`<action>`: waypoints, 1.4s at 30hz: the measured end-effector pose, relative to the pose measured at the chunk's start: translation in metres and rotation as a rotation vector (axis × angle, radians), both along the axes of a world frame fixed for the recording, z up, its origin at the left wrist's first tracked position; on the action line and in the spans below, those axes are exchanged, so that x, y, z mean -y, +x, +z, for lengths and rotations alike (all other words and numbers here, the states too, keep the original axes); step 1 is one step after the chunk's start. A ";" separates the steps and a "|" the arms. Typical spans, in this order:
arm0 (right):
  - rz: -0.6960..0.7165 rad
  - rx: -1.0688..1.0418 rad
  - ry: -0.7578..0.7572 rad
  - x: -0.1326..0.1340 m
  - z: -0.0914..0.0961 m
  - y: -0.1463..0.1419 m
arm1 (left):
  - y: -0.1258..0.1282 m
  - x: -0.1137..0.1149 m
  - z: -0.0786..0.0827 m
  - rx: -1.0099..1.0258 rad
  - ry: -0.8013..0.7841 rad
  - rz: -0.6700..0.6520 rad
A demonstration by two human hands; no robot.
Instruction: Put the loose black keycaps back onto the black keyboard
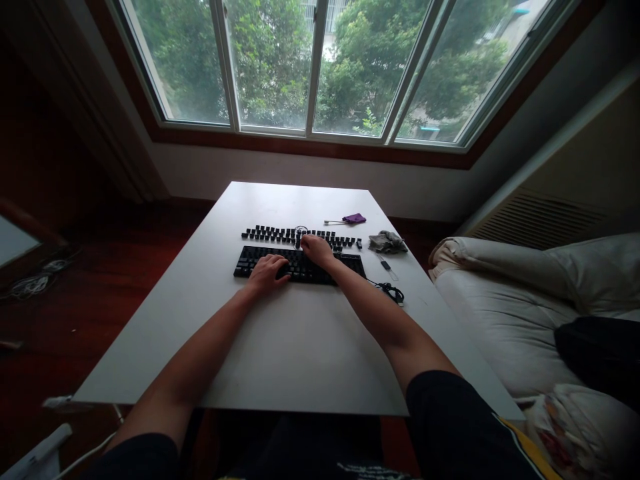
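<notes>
A black keyboard [245, 263] lies on the white table, with keycaps fitted over its left part. Across the left half of it rests my left hand [267, 272], palm down, its fingers loosely spread and the thumb apart. Just behind the keyboard run rows of loose black keycaps [265, 232]. My right hand [317, 251] reaches over the keyboard's far edge to these keycaps. Its thumb and fingers are pinched together there; whatever is between them is too small to make out. Part of the keyboard is hidden beneath both hands.
Behind the keycaps are a purple cloth or pouch [355, 219] and a thin stick [333, 222]. To the right lie a crumpled grey cloth [387, 242], a small wire tool [385, 265] and a coiled black cable [391, 291]. A pale sofa [490, 320] stands beside the table [300, 347].
</notes>
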State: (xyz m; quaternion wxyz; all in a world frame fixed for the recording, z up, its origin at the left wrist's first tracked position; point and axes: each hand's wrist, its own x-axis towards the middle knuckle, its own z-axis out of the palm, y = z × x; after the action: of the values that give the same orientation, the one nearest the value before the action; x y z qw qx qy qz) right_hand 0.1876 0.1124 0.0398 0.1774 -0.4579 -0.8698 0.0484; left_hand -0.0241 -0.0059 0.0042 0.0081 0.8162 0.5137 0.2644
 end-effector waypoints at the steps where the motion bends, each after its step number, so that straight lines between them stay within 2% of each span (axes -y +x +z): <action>1: -0.002 0.052 0.012 -0.004 0.002 -0.003 | 0.000 0.000 0.000 0.003 -0.001 -0.003; 9: 0.114 0.405 -0.001 -0.036 0.009 -0.024 | -0.004 -0.005 -0.005 0.002 0.001 -0.017; 16: 0.171 0.403 0.000 -0.048 0.006 -0.027 | -0.004 -0.005 -0.003 -0.007 0.004 -0.019; 21: 0.165 0.251 0.027 -0.040 0.006 -0.019 | -0.005 -0.006 -0.003 -0.009 -0.003 -0.015; 24: 0.254 0.182 0.003 -0.032 0.009 -0.008 | -0.005 -0.006 -0.004 -0.005 -0.005 -0.005; 28: 0.407 0.182 -0.104 -0.018 0.011 0.009 | -0.003 -0.005 -0.004 0.004 -0.014 0.012; 32: 0.486 0.197 -0.156 0.000 0.013 0.020 | -0.002 -0.003 -0.002 0.002 -0.022 0.010; 42: 0.333 0.323 -0.100 0.028 0.018 0.009 | -0.003 -0.002 -0.004 0.004 -0.018 0.007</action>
State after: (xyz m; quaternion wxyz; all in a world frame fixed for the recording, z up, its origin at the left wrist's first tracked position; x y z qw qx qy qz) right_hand 0.1962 0.0842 0.0580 0.0027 -0.3180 -0.9470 0.0463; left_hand -0.0269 -0.0035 -0.0002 0.0157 0.8137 0.5190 0.2613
